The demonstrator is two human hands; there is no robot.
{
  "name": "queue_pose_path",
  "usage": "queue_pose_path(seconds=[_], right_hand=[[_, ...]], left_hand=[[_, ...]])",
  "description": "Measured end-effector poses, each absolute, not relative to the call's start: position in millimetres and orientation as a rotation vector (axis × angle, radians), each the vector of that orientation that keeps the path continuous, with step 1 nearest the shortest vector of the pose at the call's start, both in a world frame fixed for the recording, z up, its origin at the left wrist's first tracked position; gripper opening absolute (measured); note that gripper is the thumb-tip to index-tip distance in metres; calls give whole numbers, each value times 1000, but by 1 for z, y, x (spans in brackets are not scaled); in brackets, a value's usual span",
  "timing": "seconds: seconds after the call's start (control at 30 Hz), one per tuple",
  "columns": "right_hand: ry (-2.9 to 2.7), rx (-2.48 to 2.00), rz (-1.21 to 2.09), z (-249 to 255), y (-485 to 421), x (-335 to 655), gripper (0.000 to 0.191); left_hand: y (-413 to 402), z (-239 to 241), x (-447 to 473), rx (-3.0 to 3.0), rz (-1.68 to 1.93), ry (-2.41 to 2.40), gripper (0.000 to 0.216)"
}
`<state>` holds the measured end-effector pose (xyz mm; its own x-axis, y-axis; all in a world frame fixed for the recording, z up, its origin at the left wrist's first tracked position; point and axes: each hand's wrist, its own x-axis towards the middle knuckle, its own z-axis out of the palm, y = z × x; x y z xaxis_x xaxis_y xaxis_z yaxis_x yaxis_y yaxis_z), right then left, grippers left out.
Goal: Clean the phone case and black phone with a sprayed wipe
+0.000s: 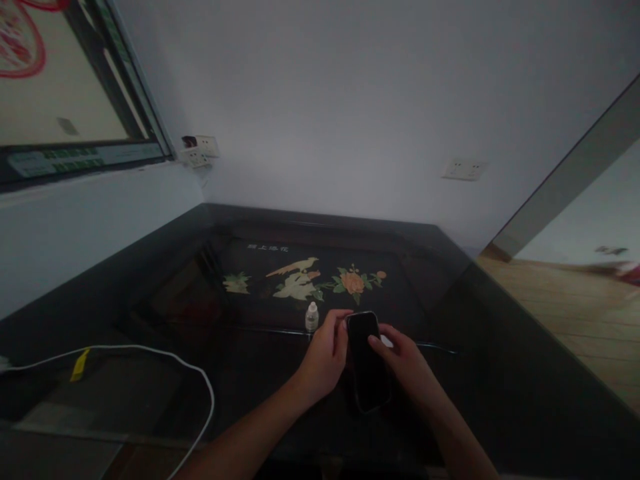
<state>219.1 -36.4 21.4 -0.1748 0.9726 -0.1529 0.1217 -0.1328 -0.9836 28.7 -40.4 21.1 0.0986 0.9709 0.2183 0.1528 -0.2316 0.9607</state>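
Observation:
A dark-screened smartphone is held upright-lengthwise between my two hands, low over the black table. My left hand grips its upper left edge, with the fingers curled at the corner. On the other side, my right hand holds the phone's right edge, its thumb lying over the screen. Something small and white shows by the right fingers; I cannot tell what it is. Just beyond my left hand a small white dropper bottle stands upright on the table, apart from the fingers.
The glossy black table bears a bird-and-flower inlay. A white cable with a yellow tag curves across its left side. Wall sockets sit above the back edge. A window is at the left, wooden floor at the right.

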Motion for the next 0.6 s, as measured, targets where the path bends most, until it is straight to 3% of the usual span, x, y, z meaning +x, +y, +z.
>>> queue_pose_path(seconds=[0.27,0.6], right_hand=[[-1809,-1647,312,37,-78,188,53],[-1918,-1671,302,40,-78,172,71]], left_hand=[[-43,22,29,1455,1280,1188,31],[-41,18,27,1296,1281,1036,24]])
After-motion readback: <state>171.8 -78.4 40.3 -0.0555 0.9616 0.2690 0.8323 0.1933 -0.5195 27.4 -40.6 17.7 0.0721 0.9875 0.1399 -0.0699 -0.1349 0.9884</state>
